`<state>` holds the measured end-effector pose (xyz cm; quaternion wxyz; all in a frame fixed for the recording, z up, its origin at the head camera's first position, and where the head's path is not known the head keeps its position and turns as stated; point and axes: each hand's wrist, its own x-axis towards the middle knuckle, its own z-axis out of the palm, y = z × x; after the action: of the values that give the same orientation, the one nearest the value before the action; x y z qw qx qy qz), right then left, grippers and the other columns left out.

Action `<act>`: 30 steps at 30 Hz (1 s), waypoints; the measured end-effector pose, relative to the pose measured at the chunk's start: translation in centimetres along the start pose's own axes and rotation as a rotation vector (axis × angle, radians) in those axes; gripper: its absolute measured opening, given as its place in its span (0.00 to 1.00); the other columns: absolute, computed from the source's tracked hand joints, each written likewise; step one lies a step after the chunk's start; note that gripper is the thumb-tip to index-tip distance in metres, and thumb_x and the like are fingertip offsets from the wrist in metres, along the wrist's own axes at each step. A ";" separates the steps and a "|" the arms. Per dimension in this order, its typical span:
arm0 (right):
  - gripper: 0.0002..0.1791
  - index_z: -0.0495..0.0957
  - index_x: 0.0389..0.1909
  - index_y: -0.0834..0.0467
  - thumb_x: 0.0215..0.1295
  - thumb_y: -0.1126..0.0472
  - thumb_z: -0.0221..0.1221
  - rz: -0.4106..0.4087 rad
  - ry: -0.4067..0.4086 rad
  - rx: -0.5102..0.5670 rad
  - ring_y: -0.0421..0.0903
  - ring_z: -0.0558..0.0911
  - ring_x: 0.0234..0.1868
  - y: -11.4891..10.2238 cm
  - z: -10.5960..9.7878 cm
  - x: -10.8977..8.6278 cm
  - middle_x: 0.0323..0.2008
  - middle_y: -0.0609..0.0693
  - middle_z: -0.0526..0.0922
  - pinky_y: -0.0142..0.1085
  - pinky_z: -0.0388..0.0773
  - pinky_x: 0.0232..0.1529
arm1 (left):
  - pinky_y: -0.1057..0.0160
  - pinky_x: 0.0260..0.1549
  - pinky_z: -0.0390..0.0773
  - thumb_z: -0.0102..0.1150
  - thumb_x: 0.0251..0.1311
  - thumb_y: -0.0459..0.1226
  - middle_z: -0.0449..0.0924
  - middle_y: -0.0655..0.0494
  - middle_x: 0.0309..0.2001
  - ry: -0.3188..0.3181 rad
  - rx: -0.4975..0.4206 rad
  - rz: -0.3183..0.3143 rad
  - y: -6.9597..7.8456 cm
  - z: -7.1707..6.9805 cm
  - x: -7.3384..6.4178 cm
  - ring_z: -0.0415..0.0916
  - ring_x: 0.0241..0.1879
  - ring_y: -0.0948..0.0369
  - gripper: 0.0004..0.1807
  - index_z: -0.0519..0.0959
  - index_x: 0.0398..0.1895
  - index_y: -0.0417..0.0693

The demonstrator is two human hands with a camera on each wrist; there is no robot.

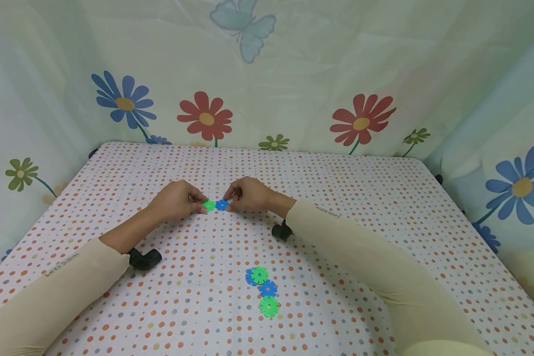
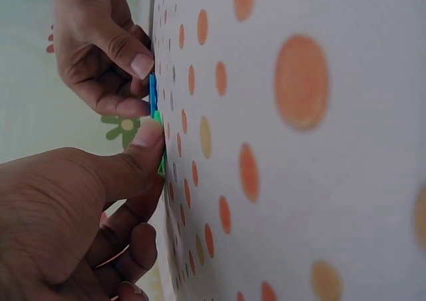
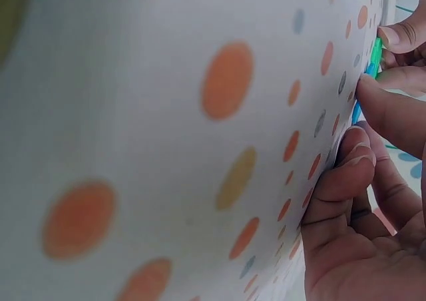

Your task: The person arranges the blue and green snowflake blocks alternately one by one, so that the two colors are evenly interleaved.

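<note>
Over the far middle of the table, my left hand (image 1: 175, 200) pinches a green notched plastic disc (image 1: 209, 205) between thumb and fingers. Opposite it, a blue notched disc (image 1: 222, 204) is pinched by my right hand (image 1: 251, 194). The two discs stand edge to edge, close to the tablecloth. From the left wrist, the blue disc (image 2: 152, 93) and the green disc (image 2: 161, 161) appear edge-on, with the left thumb covering part of the green one. In the right wrist view the green disc (image 3: 377, 51) overlaps the blue disc (image 3: 355, 112) at their near edges.
Nearer the front lie more notched discs: a green disc (image 1: 259, 275) on top of a blue one (image 1: 250, 277), another blue disc (image 1: 268, 289) and another green disc (image 1: 269, 307). A dotted cloth (image 1: 196, 296) covers the table. A flower-printed curtain (image 1: 293, 74) hangs behind it.
</note>
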<state>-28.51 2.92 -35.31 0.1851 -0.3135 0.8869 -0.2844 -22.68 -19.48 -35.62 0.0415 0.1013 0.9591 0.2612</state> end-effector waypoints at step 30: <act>0.21 0.79 0.53 0.54 0.61 0.53 0.68 0.012 -0.057 -0.036 0.39 0.75 0.29 -0.4 -0.4 -0.2 0.33 0.47 0.80 0.29 0.71 0.32 | 0.53 0.43 0.69 0.70 0.57 0.44 0.83 0.59 0.32 -0.001 0.153 0.079 0.0 0.0 0.0 0.76 0.30 0.63 0.19 0.83 0.51 0.49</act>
<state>-28.37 2.94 -34.69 0.2064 -0.3196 0.8881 -0.2580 -22.73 -19.49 -35.60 0.0237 0.1422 0.9714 0.1888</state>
